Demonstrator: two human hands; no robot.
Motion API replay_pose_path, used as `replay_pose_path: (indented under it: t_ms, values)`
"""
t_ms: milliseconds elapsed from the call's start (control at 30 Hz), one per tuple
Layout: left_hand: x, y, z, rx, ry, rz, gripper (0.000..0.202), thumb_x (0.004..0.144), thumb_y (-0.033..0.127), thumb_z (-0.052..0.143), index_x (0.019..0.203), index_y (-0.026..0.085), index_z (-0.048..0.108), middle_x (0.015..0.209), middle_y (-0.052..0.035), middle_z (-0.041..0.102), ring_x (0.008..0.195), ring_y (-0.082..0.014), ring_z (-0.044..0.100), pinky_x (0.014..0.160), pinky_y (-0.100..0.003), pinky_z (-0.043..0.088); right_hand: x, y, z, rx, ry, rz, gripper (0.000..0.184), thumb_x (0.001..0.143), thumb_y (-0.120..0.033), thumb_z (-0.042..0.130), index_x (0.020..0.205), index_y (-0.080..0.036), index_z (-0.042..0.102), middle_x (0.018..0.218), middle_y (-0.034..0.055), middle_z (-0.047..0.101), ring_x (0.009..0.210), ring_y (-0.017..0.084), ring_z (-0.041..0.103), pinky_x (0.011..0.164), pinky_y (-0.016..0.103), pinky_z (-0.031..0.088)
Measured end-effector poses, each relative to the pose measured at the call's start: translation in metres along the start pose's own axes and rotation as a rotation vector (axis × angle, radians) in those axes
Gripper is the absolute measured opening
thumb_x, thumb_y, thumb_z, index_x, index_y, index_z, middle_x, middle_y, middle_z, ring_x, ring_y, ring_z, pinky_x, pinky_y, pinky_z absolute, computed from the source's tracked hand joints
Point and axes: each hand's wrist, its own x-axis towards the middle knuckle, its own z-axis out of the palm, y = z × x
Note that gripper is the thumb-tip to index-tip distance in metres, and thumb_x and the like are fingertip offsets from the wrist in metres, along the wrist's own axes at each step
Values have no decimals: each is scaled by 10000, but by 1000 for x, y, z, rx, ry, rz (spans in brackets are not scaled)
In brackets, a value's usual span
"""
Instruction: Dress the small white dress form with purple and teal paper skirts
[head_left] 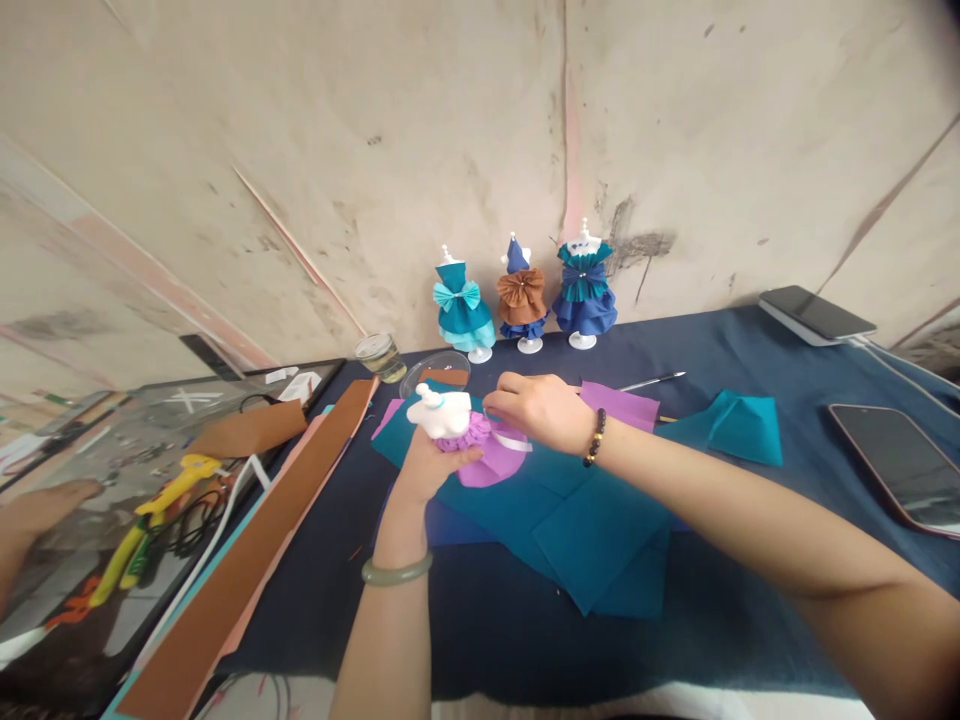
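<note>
My left hand (pixel 435 468) is wrapped round a small white dress-form mannequin (pixel 444 415), which tilts to the left. Gathered purple fabric (pixel 491 465) forms a skirt round its waist. Close to the skirt's upper right edge, my right hand (pixel 536 405) is closed in a pinch; whatever lies between its fingertips is too small to make out. A white strip (pixel 514 442) lies against the purple skirt just under the right hand. Beneath both hands are teal fabric pieces (pixel 600 540) spread on a dark blue cloth (pixel 480 630).
Three dressed mini mannequins (pixel 523 300) stand along the wall. To the left are a glass jar (pixel 381 357), long brown fabric strips (pixel 262 540) and a yellow glue gun (pixel 180 482). A pen (pixel 652 381) and two phones (pixel 900 465) are on the right.
</note>
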Motion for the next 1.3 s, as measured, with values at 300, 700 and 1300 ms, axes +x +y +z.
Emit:
replay_pose_path:
  t_ms: [300,700,1300]
  values:
    - [14,4,1,79,-100,74,994,529,564,863,1371,221,461,1037,-81,668,1153,-319,599,1029,-489,452,8,2,1,-7,4,-115,212,974,-217,511,986,-158,715,978,67,644,633,97,480,526,255,233]
    - [12,6,-14,867,314,727,467,672,596,769,858,187,641,801,-47,631,810,-243,614,794,-369,486,13,0,-9,-58,-143,-120,255,985,-153,440,935,-121,688,993,85,630,557,84,379,504,279,177]
    - [3,35,5,558,106,217,321,682,462,788,667,207,594,589,35,560,587,-144,510,613,-280,424,6,-1,-15,-87,-171,-38,249,984,-165,452,913,-113,686,966,82,629,543,84,346,504,285,174]
